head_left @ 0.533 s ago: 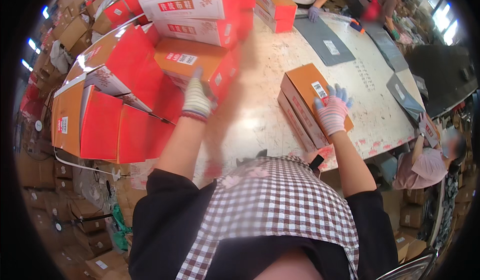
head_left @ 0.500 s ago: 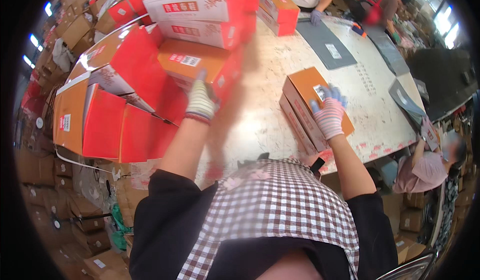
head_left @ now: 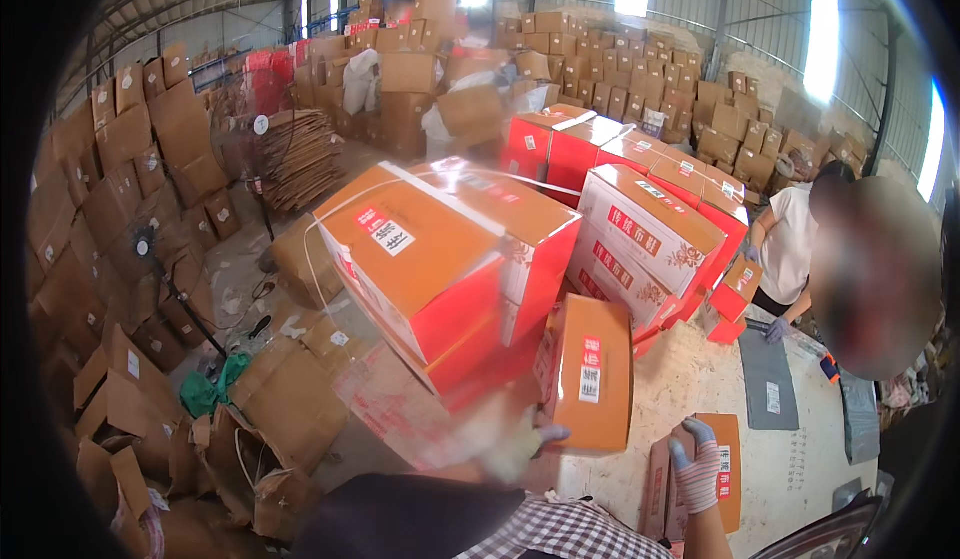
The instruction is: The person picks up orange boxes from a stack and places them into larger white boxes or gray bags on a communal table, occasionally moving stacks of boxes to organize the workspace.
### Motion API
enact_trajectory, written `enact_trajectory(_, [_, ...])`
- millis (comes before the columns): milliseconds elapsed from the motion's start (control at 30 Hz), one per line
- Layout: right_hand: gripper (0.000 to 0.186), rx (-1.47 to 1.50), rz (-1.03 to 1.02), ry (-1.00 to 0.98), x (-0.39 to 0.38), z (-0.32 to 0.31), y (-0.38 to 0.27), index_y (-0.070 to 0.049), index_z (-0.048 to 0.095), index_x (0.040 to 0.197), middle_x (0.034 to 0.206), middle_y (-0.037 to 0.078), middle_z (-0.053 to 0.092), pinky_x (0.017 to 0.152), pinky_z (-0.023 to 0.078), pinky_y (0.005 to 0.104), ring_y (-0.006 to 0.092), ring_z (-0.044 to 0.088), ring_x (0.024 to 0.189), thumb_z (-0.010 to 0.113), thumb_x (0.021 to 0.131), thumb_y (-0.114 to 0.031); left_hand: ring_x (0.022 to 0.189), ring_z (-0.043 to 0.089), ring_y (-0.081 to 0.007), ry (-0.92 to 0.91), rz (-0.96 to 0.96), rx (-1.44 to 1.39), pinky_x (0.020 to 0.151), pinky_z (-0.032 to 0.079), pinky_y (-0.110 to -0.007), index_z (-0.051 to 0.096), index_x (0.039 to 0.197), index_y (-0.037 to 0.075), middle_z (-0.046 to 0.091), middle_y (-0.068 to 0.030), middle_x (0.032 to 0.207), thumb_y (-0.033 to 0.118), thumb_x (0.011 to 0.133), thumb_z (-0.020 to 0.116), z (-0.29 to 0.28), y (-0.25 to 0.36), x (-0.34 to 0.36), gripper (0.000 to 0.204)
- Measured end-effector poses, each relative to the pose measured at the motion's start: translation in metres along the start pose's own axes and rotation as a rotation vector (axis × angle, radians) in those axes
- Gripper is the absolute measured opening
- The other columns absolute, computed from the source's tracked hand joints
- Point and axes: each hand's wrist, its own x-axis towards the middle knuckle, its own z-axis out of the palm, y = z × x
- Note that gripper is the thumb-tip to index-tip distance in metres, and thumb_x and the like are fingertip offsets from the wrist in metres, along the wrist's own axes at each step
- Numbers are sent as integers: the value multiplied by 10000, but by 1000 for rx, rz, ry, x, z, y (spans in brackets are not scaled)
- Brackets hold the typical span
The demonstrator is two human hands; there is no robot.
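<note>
The brown-topped box (head_left: 608, 379) is on or just above the table (head_left: 690, 364), its stiff card probably light but slick (the lid looks glossy), so low opposite walls should suit best. The left hand (head_left: 520, 446) touches its near left corner, grip unclear through blur; the right hand (head_left: 698, 471) lies open over another box (head_left: 731, 499), right.

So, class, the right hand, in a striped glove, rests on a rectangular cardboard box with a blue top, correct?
Blue is wrong: in the head view, the right hand, in a striped glove, rests on a rectangular cardboard box with an orange top.
</note>
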Motion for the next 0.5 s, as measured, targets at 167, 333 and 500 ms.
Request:
enact_trajectory(167, [708,-493,-520,-297,17,9,-66,-106,549,1384,1433,203,526,1141,351,566,402,486,1332,821,789,-377,1261,543,-304,-150,239,676,1060,460,-448,492,1479,33,583,-191,1350,290,725,857,-29,45,-61,876])
enact_trajectory(333, [1123,-571,-494,-921,11,59,-83,-71,402,1535,1507,250,459,1174,317,590,464,411,1415,883,629,-528,1296,480,-414,-629,506,1541,1091,385,-552,420,1543,74,494,-222,1448,526,668,811,-42,73,-51,1060])
enact_trajectory(500, [1036,-85,-308,-544,-14,55,-51,44,474,1387,1081,246,622,893,536,469,445,627,1002,900,552,-397,1290,489,-418,-840,769,1641,1111,369,-541,477,1494,64,502,-217,1457,587,728,813,5,106,-22,986])
